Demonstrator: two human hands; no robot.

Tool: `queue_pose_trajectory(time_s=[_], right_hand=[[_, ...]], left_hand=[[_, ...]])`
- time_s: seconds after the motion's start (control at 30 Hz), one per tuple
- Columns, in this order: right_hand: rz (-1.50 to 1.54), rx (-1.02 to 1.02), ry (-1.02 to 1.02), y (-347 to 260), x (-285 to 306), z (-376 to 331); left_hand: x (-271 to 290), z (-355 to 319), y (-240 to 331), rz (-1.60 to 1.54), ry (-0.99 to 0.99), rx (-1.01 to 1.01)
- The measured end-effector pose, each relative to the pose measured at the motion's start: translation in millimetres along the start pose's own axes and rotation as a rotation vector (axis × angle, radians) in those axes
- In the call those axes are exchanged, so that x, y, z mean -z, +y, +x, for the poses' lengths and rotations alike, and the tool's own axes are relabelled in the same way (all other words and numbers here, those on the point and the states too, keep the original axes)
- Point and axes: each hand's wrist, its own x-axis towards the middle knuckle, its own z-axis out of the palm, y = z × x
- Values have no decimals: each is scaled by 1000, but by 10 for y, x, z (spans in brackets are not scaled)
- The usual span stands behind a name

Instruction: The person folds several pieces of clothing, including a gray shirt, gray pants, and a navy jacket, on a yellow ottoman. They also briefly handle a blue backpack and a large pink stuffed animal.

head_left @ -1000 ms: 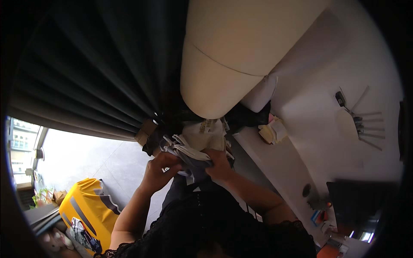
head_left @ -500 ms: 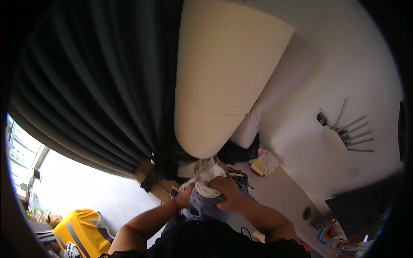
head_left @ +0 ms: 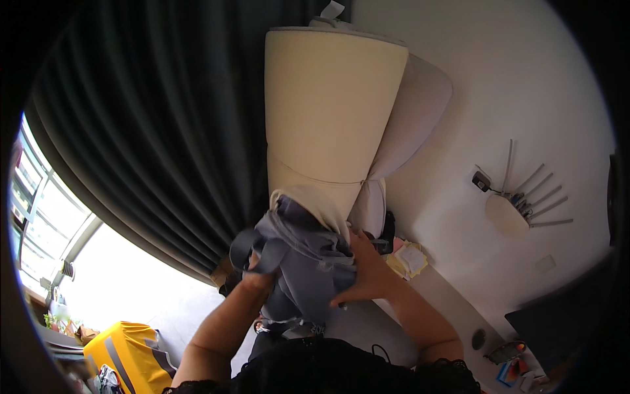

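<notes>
A grey-blue fabric bag (head_left: 302, 282) is raised in front of me, its top tilted away. A dark strap loop (head_left: 246, 253) sticks out at its left side. Cream cloth (head_left: 315, 203) spills over the top edge of the bag. My left hand (head_left: 259, 281) is closed on the bag's left side beside the strap, its fingers partly hidden. On the right side, my right hand (head_left: 375, 272) grips the bag, thumb against the front and fingers by the upper edge.
A tall cream rolled mattress or pad (head_left: 331, 105) stands ahead, with a greyish cushion-like bundle (head_left: 417, 111) beside it. Dark curtains (head_left: 164, 131) hang left. A yellow bag or case (head_left: 125, 358) is at lower left. Yellow and white papers (head_left: 408, 259) and a router-like device with antennas (head_left: 508, 213) are right.
The bag has come up and away from me, showing more of its body and strap. Both hands rose with it. My view has tilted, showing the roll's top.
</notes>
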Motion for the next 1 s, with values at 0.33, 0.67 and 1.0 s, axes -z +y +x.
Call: queue_pose_trajectory(time_s=[0.33, 0.67, 1.0], right_hand=[[238, -149, 476, -666, -194, 48], [-281, 86, 885, -1857, 2090, 1693], [-378, 290, 1562, -2635, 4486, 2969]], left_hand=[[-314, 341, 676, 379, -223, -35], [-2400, 853, 3185, 711, -65, -658], [-2842, 2039, 3341, 1668, 729, -1721]])
